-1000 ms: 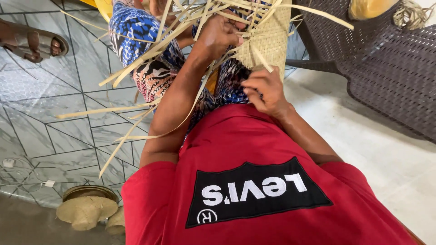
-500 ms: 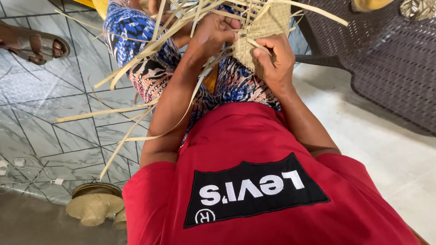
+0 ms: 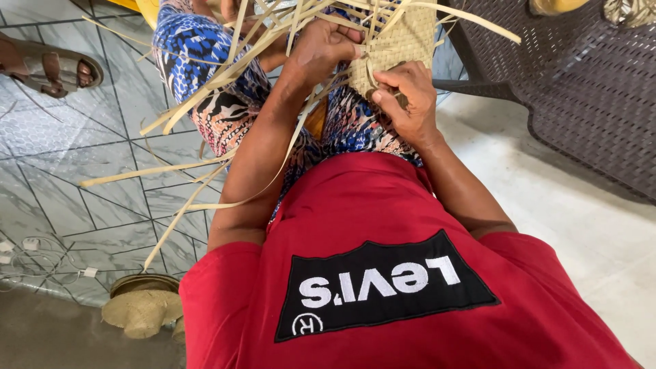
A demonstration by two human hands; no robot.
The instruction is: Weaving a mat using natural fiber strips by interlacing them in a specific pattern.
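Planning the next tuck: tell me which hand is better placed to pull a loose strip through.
Probably the right hand: its fingers pinch a strip at the woven panel's edge, while the left hand grips the panel.

Right hand now off the lap, up against the woven mat.

– What's that piece over the lap?

– A half-woven straw mat, pale tan, tight checker plaiting, held upright.

– And the loose ends?

– Long flat straw strips fan out from it leftward, several trailing down toward the tiled floor.
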